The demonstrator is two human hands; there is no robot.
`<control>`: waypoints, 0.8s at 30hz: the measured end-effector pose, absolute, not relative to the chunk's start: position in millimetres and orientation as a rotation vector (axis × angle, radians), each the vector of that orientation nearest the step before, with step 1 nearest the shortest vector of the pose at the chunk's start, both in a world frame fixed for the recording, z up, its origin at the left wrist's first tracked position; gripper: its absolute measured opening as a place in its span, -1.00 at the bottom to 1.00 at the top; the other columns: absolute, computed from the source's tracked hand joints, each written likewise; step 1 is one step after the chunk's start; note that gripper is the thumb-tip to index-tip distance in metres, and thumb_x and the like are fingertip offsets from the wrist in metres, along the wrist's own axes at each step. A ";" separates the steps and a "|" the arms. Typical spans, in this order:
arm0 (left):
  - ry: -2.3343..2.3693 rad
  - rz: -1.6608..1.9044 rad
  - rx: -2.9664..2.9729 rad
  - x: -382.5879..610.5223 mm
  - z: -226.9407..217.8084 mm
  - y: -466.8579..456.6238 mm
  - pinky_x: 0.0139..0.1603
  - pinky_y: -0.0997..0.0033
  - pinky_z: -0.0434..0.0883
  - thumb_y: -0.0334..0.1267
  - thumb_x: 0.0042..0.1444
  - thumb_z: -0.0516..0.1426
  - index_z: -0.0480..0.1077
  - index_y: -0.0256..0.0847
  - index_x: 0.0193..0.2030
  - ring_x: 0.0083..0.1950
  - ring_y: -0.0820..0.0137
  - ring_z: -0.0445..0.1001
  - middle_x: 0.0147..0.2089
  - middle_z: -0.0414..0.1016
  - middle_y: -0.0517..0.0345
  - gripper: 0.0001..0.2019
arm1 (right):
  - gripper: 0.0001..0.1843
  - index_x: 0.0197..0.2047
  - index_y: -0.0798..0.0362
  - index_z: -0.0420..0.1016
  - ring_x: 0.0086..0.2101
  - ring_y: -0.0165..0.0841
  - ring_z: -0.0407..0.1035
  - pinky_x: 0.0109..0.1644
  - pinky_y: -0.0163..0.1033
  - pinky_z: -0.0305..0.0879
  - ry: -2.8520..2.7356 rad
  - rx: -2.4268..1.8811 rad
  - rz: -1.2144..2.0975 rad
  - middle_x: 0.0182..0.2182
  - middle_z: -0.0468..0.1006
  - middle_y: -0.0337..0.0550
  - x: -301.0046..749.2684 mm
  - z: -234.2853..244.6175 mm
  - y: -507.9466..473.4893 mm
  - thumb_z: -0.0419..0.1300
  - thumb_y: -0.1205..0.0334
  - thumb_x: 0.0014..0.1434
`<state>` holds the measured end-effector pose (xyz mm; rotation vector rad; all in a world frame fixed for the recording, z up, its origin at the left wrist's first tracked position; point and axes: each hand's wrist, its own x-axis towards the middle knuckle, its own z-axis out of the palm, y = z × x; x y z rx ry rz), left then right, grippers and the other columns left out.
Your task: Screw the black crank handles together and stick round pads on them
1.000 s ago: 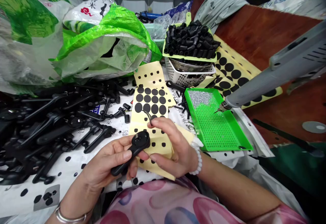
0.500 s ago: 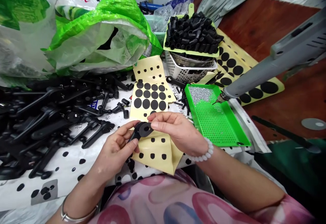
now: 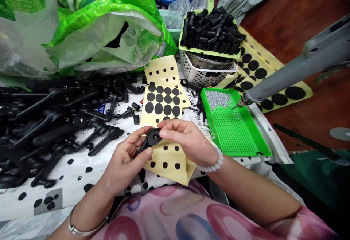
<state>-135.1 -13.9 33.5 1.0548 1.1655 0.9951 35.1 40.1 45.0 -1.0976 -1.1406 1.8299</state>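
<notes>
My left hand (image 3: 127,160) is closed around a black plastic arm (image 3: 142,148) with a round end, held over the yellow backing sheet. A round black adhesive pad (image 3: 152,138) with a small hole lies over that round end. My right hand (image 3: 188,140) pinches the pad's right edge between thumb and forefinger; the fingertips hide part of the edge. Beneath and beyond both hands is the yellow sheet of round black stickers (image 3: 163,99), with several discs on it and small black dots along its lower part.
A heap of black plastic arms (image 3: 49,123) covers the left side. Green bags (image 3: 109,32) stand behind. A green tray (image 3: 232,134) holds small metal screws, with a grey electric screwdriver (image 3: 273,83) above it. Black caps (image 3: 210,32) fill a tray on a white basket (image 3: 202,74).
The pad, earlier overhanging the round end on the right, now sits centred over it, moved slightly left by my right hand. The view has shifted a little.
</notes>
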 end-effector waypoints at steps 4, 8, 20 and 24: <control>1.165 0.992 1.072 -135.0 32.0 -14.8 -0.30 0.57 0.39 -0.19 0.10 0.19 0.21 -0.29 0.19 -0.27 0.44 0.41 -0.17 0.47 0.04 -0.47 | -0.77 -0.53 0.12 0.45 -0.25 -0.42 0.33 -0.04 -0.20 0.17 -1.147 -1.115 1.805 -0.19 0.45 -0.15 34.0 42.5 38.9 0.34 0.14 -0.12; 1.192 0.977 1.101 -135.5 29.3 -14.1 -0.32 0.57 0.39 -0.18 0.11 0.19 0.22 -0.28 0.19 -0.34 0.48 0.38 -0.26 0.47 0.10 -0.48 | -0.75 -0.52 0.13 0.44 -0.27 -0.43 0.32 -0.08 -0.22 0.18 -1.155 -1.134 1.785 -0.19 0.45 -0.14 34.3 41.9 38.5 0.34 0.12 -0.13; 1.309 1.013 1.128 -125.8 28.2 -10.9 -0.42 0.56 0.37 -0.18 0.09 0.16 0.24 -0.42 0.14 -0.46 0.48 0.34 -0.52 0.39 0.24 -0.49 | -0.84 -0.51 0.10 0.45 -0.25 -0.41 0.33 -0.05 -0.22 0.22 -1.240 -1.171 1.653 -0.20 0.46 -0.15 33.2 30.8 38.0 0.28 0.19 -0.08; 1.331 1.029 1.125 -126.7 26.8 -10.0 -0.46 0.55 0.35 -0.20 0.07 0.17 0.28 -0.43 0.10 -0.51 0.49 0.32 -0.56 0.39 0.26 -0.51 | -0.86 -0.50 0.10 0.46 -0.19 -0.37 0.35 0.02 -0.20 0.21 -1.299 -1.181 1.583 -0.22 0.47 -0.14 32.1 27.0 38.9 0.26 0.21 -0.06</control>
